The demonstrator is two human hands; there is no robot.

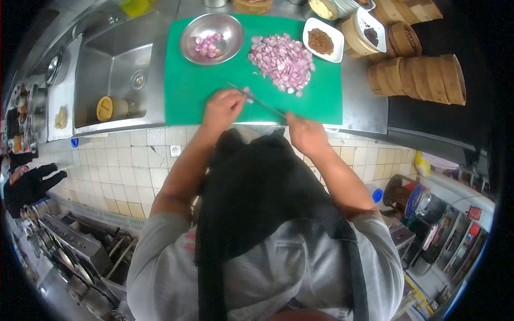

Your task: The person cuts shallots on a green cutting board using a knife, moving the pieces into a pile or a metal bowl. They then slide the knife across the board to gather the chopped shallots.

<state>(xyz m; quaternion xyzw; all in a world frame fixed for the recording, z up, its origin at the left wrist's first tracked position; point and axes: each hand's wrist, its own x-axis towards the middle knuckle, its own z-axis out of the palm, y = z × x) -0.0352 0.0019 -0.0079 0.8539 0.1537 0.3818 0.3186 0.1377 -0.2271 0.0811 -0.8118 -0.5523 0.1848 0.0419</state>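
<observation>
My right hand point(306, 134) is wrapped around the handle of a knife point(267, 107), whose thin blade slants up and left across the green cutting board point(187, 99). Beside the blade, my left hand point(225, 107) is closed, its curled fingertips pressed on a shallot point(248, 95) that they mostly hide. Cut purple-white pieces show right at the blade. Farther up the board lies a wide heap of shallot slices point(286, 64). A steel bowl point(230, 37) at the board's upper left holds several peeled shallots point(208, 45).
A white dish point(334, 37) of brown food sits at the board's upper right corner. Bamboo steamers point(423, 79) are stacked at right. To the left is a steel sink point(107, 59) with a yellow-lidded container point(105, 108). Another person point(32, 184) stands at far left.
</observation>
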